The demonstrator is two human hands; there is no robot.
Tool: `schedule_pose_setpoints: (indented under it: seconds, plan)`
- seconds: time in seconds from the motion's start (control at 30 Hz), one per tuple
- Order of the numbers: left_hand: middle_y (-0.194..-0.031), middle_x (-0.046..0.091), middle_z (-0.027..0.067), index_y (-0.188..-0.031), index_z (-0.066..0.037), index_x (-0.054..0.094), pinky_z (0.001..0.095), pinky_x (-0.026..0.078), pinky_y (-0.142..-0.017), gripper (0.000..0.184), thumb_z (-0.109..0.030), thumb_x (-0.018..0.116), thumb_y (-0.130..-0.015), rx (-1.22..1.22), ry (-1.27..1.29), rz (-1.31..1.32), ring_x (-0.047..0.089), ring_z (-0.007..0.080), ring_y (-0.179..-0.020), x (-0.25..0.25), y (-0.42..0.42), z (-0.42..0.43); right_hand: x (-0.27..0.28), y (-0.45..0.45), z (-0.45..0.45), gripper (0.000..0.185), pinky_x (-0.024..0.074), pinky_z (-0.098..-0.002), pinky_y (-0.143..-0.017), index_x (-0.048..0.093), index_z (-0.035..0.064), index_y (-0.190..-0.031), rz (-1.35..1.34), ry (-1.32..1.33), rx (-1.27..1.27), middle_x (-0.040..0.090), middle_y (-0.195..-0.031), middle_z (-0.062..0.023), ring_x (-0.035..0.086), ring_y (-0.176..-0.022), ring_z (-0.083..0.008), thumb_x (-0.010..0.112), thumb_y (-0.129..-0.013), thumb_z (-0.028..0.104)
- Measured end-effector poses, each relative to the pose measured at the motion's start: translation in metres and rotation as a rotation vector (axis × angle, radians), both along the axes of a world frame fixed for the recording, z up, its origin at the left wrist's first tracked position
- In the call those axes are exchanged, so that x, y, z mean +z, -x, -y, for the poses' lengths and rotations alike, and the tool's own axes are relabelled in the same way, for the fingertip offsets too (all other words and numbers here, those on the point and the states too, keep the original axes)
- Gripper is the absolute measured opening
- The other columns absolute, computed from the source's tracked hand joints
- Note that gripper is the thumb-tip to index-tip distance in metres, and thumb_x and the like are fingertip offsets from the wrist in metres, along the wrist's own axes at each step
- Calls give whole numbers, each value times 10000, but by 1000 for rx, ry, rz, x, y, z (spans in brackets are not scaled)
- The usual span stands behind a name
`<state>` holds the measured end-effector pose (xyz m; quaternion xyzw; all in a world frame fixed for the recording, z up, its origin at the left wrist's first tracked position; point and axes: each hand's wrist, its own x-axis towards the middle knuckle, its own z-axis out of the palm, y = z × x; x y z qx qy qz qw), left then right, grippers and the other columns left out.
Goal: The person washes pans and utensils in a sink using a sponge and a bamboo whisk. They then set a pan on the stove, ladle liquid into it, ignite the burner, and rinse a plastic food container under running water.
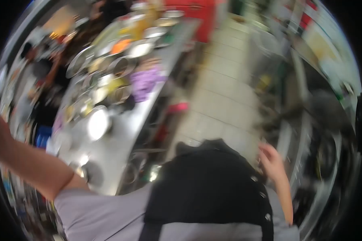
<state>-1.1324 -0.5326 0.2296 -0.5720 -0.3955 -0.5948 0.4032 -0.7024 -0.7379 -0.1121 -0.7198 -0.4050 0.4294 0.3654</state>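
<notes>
My left arm [36, 168] is raised and reaches out past the left edge, so the hand itself is out of sight. My right hand [272, 160] hangs beside the black apron [205, 188], over the edge of the floor near the right-hand equipment. Its fingers look bent, but motion smears them; whether they hold anything cannot be made out. Below my left arm side, a steel counter [118, 148] carries a round white dish [99, 122], several metal bowls and a crumpled purple cloth [145, 84].
A tiled floor aisle [225, 92] runs ahead between the counter and blurred kitchen equipment [321, 104] on the right. A red cabinet [197, 20] stands at the counter's far end. Across the counter, a person in dark clothes [54, 92] is partly visible. An orange item [120, 46] lies among the bowls.
</notes>
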Motion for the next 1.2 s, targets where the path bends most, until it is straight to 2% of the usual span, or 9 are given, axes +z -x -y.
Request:
schedule_pose_setpoints:
  seconds: [0.13, 0.27, 0.47, 0.63, 0.8, 0.93, 0.97, 1.03, 1.2]
  plan:
    - [-1297, 622, 103, -1275, -5, 600, 316, 458, -987, 379, -72, 595, -902, -637, 588, -152, 583, 206, -1175, -127, -56, -26, 42, 8, -12, 482, 496, -288, -828, 450, 12, -1392, -385, -252, 149, 617, -1087, -82, 603, -927, -147, 602, -959, 158]
    - [-1110, 685, 87, -1112, -77, 682, 329, 518, -843, 327, -71, 711, -786, -1411, 1101, 46, 646, 216, -1018, -265, -222, 31, 47, 3, -13, 695, 483, -369, -921, 246, 50, -1515, -641, -349, 70, 502, -1366, -173, 575, -1153, -254, 559, -970, 347]
    - [-987, 639, 85, -1085, -103, 645, 436, 447, -874, 413, -222, 783, -715, -1535, 902, -213, 584, 304, -983, -339, -333, 90, 27, -34, 8, 357, 458, -368, -972, 570, 53, -1211, -860, -542, -316, 624, -1189, -72, 578, -1131, -193, 450, -1036, 341]
    - [-1016, 636, 96, -1092, -90, 636, 442, 442, -908, 407, -261, 776, -750, -1561, 1073, -327, 575, 310, -1028, -324, -322, 99, 9, -70, 22, 369, 428, -412, -975, 518, 53, -1252, -932, -531, -285, 599, -1112, -109, 568, -1091, -275, 457, -996, 311]
    - [-1010, 660, 110, -1057, -79, 660, 394, 504, -839, 264, -187, 714, -822, -1137, 923, 24, 622, 282, -945, -345, -231, 55, -6, -77, 36, 419, 505, -423, -733, 463, 98, -1337, -782, -342, -373, 589, -1019, -69, 604, -835, -232, 477, -978, 313]
    - [-856, 632, 109, -1032, -49, 656, 337, 503, -710, 198, -98, 632, -841, -238, 669, 326, 622, 220, -751, -350, -53, 6, -48, -94, 55, 324, 484, -317, -615, 505, 58, -1259, -709, -304, -356, 571, -888, -74, 559, -712, -187, 460, -991, 236]
    - [-869, 619, 142, -1053, -1, 620, 407, 488, -837, 258, -119, 635, -825, -123, 711, 438, 609, 308, -877, -358, 6, 1, -54, -97, 54, 258, 455, -264, -540, 531, 39, -1189, -603, -244, -377, 555, -811, -66, 535, -639, -154, 472, -1004, 209]
    - [-1243, 523, 233, -1273, 26, 498, 451, 464, -932, 498, -182, 652, -847, 373, 775, 539, 579, 365, -1062, -372, 97, 9, -50, -87, 43, 214, 415, -258, -451, 539, 42, -1132, -352, -138, -278, 500, -680, -31, 478, -517, -123, 553, -992, 203]
    - [-1435, 372, 227, -1400, 11, 395, 443, 434, -1034, 666, -254, 657, -849, 763, 1150, 744, 521, 385, -1219, -385, 191, 32, -31, -58, 9, 224, 399, -246, -421, 513, 58, -1167, -115, -99, -69, 471, -620, -6, 478, -487, -95, 562, -996, 194]
